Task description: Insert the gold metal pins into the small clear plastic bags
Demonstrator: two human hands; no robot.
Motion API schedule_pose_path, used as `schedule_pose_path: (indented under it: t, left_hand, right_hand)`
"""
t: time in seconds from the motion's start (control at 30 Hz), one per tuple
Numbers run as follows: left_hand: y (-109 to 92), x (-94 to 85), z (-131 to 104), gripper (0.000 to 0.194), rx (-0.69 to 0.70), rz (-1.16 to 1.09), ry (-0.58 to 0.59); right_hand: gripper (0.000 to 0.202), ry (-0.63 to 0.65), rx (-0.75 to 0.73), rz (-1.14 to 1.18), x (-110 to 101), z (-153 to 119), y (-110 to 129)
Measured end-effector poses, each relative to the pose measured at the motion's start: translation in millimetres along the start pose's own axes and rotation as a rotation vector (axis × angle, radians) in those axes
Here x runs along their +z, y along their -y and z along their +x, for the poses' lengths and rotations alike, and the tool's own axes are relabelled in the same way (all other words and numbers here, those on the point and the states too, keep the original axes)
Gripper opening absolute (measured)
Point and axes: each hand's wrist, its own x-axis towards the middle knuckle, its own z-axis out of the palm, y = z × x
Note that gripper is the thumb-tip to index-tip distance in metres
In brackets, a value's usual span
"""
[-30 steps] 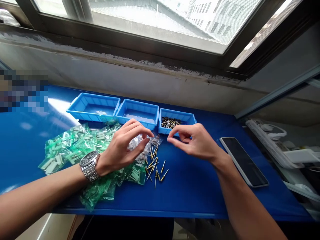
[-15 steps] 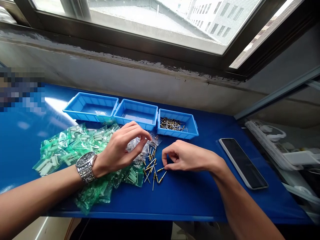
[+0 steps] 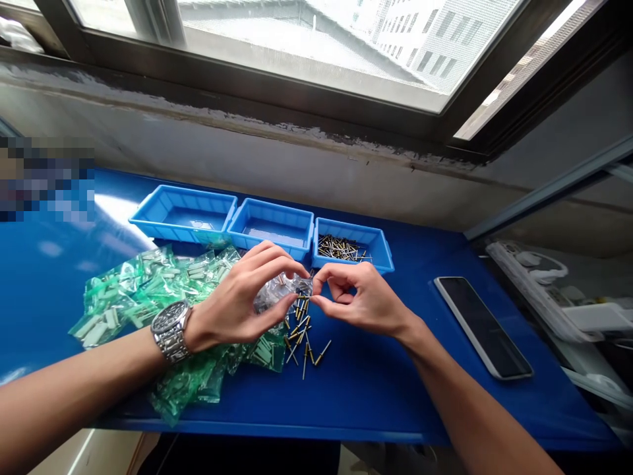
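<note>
My right hand (image 3: 363, 300) is closed in a pinch on a rivet, mostly hidden at the fingertips, just above the table. Facing it, my left hand (image 3: 247, 290) wears a metal watch (image 3: 171, 326); its thumb and index finger are curved and apart, the tips close to my right fingertips. Below both hands lies a loose scatter of brass-coloured blind rivets (image 3: 299, 333) with thin steel pins. Under my left hand and forearm spread green-tinted plastic packets (image 3: 182, 284) with pale pieces inside. Partly behind the left fingers is a clear plastic bag (image 3: 270, 297).
Three blue bins stand in a row at the back: a left bin (image 3: 180, 233), a middle bin (image 3: 271, 248) and a right bin (image 3: 353, 265) holding many rivets. A phone (image 3: 482, 326) lies on the blue table (image 3: 376, 389) at right. A window (image 3: 316, 59) is beyond.
My right hand has lifted a rivet from the scatter's right side and moved up and left to my left fingertips. My left thumb and index finger have spread slightly.
</note>
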Motion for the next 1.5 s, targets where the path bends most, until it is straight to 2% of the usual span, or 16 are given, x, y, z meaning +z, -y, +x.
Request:
schedule_pose_path:
  t: [0.17, 0.43, 0.6, 0.8, 0.9, 1.0, 1.1, 1.23, 1.37, 1.5]
  left_hand:
    - [1.2, 1.5, -0.3, 0.025, 0.01, 0.01, 0.007]
    - [1.6, 3.2, 1.0, 0.009, 0.035, 0.058, -0.047]
    - [0.6, 3.6, 1.4, 0.01, 0.024, 0.048, -0.069]
    - [1.1, 4.9, 1.2, 0.007, -0.03, 0.057, -0.032]
    - [1.3, 5.1, 0.8, 0.007, -0.019, 0.035, 0.003]
    - [1.0, 4.8, 0.7, 0.008, 0.003, 0.021, 0.007]
    - [0.1, 4.1, 1.3, 0.01, 0.002, 0.031, -0.042]
    - [-1.3, 3.2, 1.9, 0.011, 0.015, 0.037, -0.099]
    - [-2.0, 3.0, 1.4, 0.012, 0.032, 0.05, -0.093]
    - [-1.3, 3.1, 1.7, 0.01, 0.014, 0.048, -0.096]
  right_hand:
    - [0.008, -0.085, 0.014, 0.007, 2.1, 0.5, 0.2]
    - [0.006, -0.141, -0.021, 0.008, 11.3, 0.6, 4.0]
    - [0.008, -0.157, -0.124, -0.053, 13.7, 0.5, 2.1]
    - [0.003, -0.364, -0.275, -0.256, 22.8, -1.2, 5.8]
    - [0.003, -0.417, -0.34, -0.3, 28.3, -2.1, 9.4]
    - [0.005, -0.431, -0.363, -0.299, 29.4, -2.3, 11.8]
    - [0.006, -0.425, -0.322, -0.287, 26.0, -1.6, 11.9]
    - [0.008, -0.346, -0.244, -0.263, 23.8, 0.2, 8.2]
    - [0.008, -0.284, -0.256, -0.231, 27.1, 1.4, 4.0]
    - [0.009, -0.347, -0.252, -0.267, 26.9, 0.9, 5.9]
